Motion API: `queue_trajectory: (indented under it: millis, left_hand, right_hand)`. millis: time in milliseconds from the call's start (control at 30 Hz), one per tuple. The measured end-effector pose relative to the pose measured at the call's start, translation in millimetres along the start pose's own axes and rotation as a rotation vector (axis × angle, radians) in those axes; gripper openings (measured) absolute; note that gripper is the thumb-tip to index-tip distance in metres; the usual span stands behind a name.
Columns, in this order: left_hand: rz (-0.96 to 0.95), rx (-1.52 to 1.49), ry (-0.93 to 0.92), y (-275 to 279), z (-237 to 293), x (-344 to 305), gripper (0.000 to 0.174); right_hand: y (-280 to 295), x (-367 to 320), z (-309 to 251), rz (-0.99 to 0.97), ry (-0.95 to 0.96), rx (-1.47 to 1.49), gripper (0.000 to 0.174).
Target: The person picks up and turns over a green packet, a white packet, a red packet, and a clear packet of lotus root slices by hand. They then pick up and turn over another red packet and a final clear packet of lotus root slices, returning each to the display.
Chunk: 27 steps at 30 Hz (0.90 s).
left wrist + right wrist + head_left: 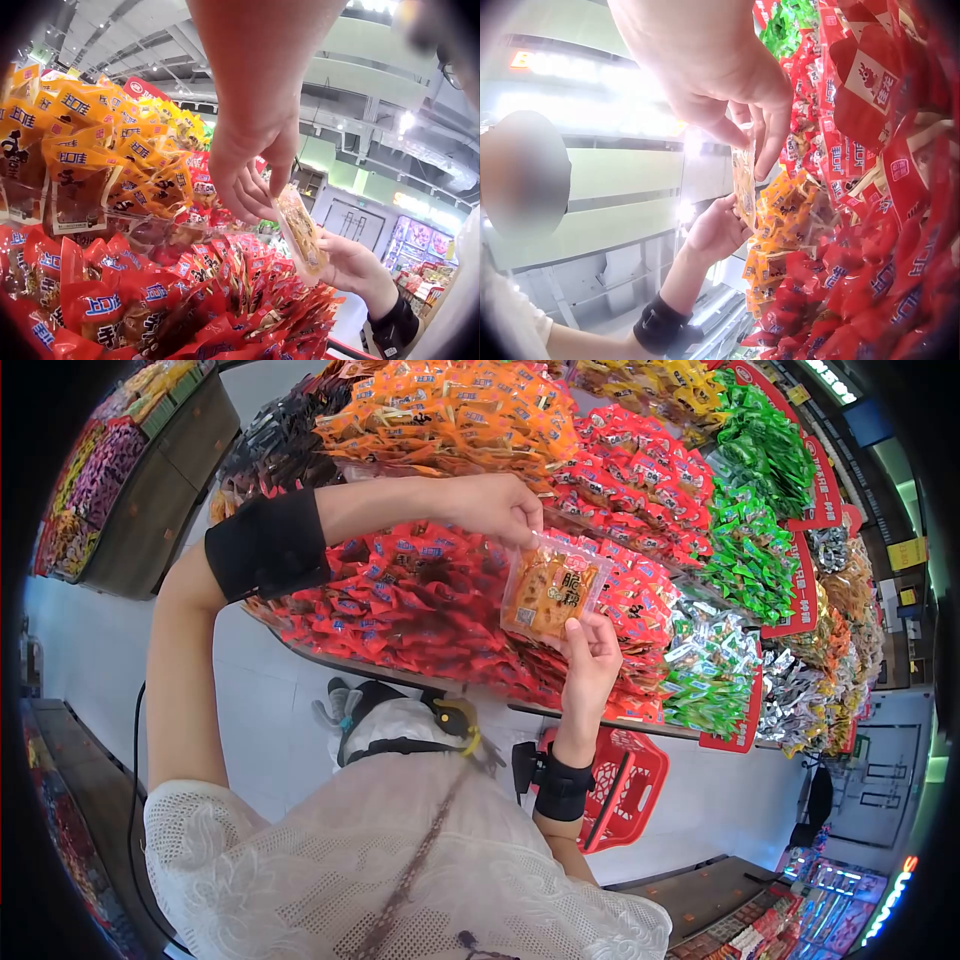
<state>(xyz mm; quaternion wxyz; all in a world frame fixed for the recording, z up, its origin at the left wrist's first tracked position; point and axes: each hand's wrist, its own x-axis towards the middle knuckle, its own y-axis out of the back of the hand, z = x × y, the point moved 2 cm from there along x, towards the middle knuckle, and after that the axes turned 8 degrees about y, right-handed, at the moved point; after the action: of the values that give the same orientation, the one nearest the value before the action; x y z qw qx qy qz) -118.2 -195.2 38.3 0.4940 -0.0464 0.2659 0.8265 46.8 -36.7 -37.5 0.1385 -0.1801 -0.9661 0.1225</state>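
A clear-wrapped snack packet (553, 588) with brown food inside and dark printed characters is held up between both hands, over the heaped display. My left hand (497, 510) pinches its top corner with thumb and fingers. At the packet's lower right edge, my right hand (590, 660) grips it, the thumb lying on the printed front. Seen edge-on in the left wrist view, the packet (300, 232) is thin, with the right hand (360, 274) at its lower end. In the right wrist view both hands meet the packet (744, 176) from opposite ends.
Red snack packets (400, 595) lie heaped just below the hands, with orange packets (450, 415) behind and green ones (755, 540) to the right. A red shopping basket (640, 780) is by the right forearm. Another display shelf (150, 490) stands at the left.
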Motion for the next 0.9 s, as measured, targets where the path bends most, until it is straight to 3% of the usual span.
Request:
queue_trajectory:
  millis: [533,900]
  left_hand:
    - [0.017,-0.080,0.071,0.8,-6.7,-0.7,0.020]
    - [-0.011,-0.087,-0.005,2.5,-8.1,-4.1,0.014]
  right_hand:
    - [-0.1,-2.5,-2.4,0.009,-0.029,0.082,0.011]
    - [0.2,-3.6,-2.3,0.024,-0.037,0.056,0.011]
